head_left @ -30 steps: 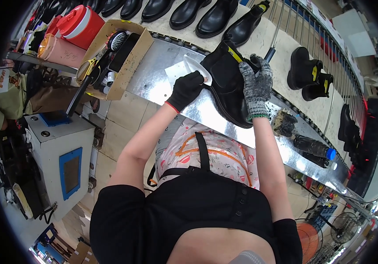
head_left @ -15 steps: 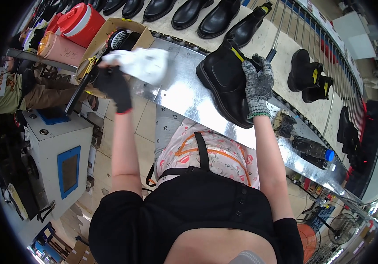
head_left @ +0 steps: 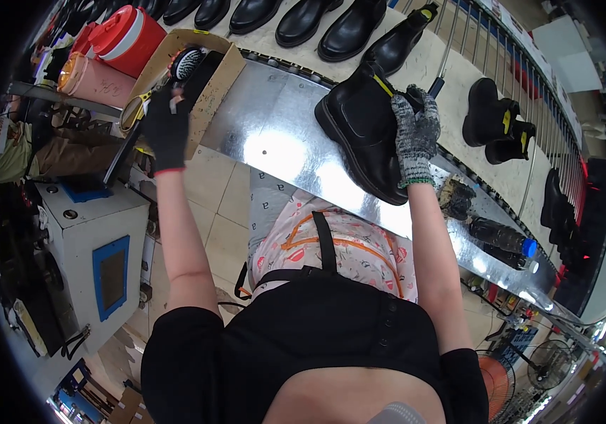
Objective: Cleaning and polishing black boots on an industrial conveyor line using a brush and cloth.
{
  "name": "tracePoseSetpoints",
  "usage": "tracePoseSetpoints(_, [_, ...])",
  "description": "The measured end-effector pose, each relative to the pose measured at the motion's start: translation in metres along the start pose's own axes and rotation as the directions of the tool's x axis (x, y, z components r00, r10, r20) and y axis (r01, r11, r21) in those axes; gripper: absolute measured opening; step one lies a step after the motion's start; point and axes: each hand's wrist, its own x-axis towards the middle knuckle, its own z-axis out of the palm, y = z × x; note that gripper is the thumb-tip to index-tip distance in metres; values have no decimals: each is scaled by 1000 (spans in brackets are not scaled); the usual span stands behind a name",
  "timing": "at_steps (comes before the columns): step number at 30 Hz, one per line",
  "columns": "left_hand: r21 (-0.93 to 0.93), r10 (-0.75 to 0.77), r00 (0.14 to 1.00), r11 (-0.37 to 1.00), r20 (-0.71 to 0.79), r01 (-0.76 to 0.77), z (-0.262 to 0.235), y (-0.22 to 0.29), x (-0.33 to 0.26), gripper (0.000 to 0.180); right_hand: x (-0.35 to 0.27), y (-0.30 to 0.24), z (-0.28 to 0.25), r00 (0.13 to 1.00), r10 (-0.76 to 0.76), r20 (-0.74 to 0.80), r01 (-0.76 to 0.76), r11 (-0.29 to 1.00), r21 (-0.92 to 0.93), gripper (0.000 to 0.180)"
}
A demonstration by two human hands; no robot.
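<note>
A black ankle boot [head_left: 361, 126] with a yellow pull tab stands tilted on the metal worktop [head_left: 275, 106]. My right hand [head_left: 416, 134], in a grey knitted glove, grips its upper part near the opening, partly hiding it. To the left, my left hand [head_left: 167, 129], in a black glove with bare fingertips, reaches over the cardboard box [head_left: 222, 81]. Its fingers blur into the dark contents, so what they hold, if anything, is hidden. A brush [head_left: 187, 63] with pale bristles lies in the box, and yellow-handled scissors [head_left: 135, 109] are beside the hand.
Several black boots [head_left: 349, 32] line the pale conveyor belt beyond the worktop, with more boots [head_left: 490, 124] at right. Red and pink drink jugs [head_left: 130, 42] stand left of the box. Near my right forearm lie a dark sponge-like lump [head_left: 456, 198] and a blue-capped bottle [head_left: 502, 237].
My left hand has moved left and down into the box area. The white cloth it held is no longer visible. My right hand and the boot have barely moved.
</note>
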Motion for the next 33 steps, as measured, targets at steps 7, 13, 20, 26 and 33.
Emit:
tracePoseSetpoints(7, [-748,415,776,654,476,109,55,152,-114,83,2,2,3,1000,6,-7,-6,1000,28,43])
tracePoseSetpoints(13, [-644,395,811,765,431,-30,78,175,-134,22,0,-1,4,1000,10,9,-10,1000,27,43])
tracePoseSetpoints(20, [-605,383,801,795,459,-34,79,178,-137,23,-5,-8,-1,1000,-2,8,2,1000,-22,43])
tracePoseSetpoints(26, [-531,433,761,836,483,-139,78,177,-134,25,-7,-9,-2,1000,-5,10,5,1000,-28,44])
tracePoseSetpoints(33, [-694,586,712,693,387,-194,46,218,-115,53,-1,-10,3,998,-69,-1,69,994,-88,39])
